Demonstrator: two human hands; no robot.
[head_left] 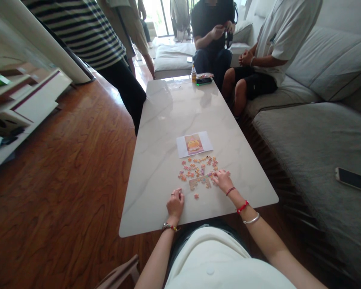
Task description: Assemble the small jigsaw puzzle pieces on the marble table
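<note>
The right hand (222, 179) is reaching among the puzzle pieces (190, 174) at the right of their spread; the left hand (175, 204) is resting, curled, on the table (159, 160), left of the joined section (194, 183) (I cannot tell whether either is gripping anything). A picture sheet (194, 144) is lying on the far side.

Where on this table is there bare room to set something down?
Widest bare patch: the table between the printed sheet and the bottle and phone at the far end. Another: from the left hand to the table's left edge. Crowded: the near side of the sheet, where puzzle pieces reach the right hand.
</note>
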